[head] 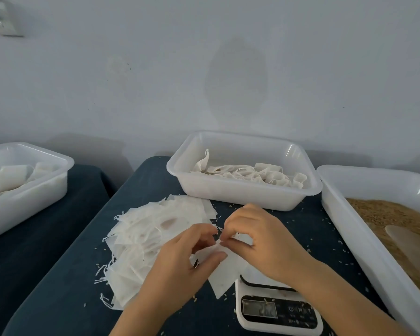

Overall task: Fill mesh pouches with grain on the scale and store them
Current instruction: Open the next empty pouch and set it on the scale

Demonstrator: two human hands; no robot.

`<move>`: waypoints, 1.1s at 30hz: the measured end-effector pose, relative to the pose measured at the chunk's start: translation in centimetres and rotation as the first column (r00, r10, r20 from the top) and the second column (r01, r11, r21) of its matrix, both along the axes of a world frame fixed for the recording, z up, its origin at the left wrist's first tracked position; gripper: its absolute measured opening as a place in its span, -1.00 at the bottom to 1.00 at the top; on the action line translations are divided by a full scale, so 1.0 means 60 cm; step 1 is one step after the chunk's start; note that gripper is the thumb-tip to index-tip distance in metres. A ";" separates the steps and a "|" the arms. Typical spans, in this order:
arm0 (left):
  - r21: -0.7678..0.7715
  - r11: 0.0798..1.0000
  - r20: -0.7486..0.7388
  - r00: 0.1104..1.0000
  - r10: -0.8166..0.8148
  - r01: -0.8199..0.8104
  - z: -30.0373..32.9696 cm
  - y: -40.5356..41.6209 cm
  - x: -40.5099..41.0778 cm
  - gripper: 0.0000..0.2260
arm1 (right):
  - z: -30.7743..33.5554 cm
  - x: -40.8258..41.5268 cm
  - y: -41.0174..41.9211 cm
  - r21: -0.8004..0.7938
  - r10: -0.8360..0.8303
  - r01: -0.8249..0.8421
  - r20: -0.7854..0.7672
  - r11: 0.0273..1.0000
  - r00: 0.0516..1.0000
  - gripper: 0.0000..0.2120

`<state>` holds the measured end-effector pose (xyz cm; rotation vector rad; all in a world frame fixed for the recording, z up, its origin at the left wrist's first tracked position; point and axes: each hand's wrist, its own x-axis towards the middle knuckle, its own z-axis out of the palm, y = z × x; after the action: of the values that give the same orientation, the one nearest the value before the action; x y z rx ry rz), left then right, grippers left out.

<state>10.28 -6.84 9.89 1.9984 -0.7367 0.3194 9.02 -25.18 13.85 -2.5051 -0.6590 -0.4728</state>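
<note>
3 tubs, 1 scale — both hands on 1 pouch

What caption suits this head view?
Both hands, left hand and right hand, open an empty mesh pouch above the scale.

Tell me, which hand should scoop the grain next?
Probably the right hand: the grain tub and its scoop sit on that side. The left hand can keep holding the pouch.
</note>
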 end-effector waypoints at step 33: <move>0.504 0.843 0.298 0.879 -0.372 0.186 0.017 -0.005 0.018 -0.84 | 0.020 -0.011 -0.043 -0.478 0.122 -0.231 -0.249 0.847 0.961 -0.83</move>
<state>11.35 -7.17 10.90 2.2495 -1.4666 0.3911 8.39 -27.74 15.02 -2.8797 -1.0258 0.0528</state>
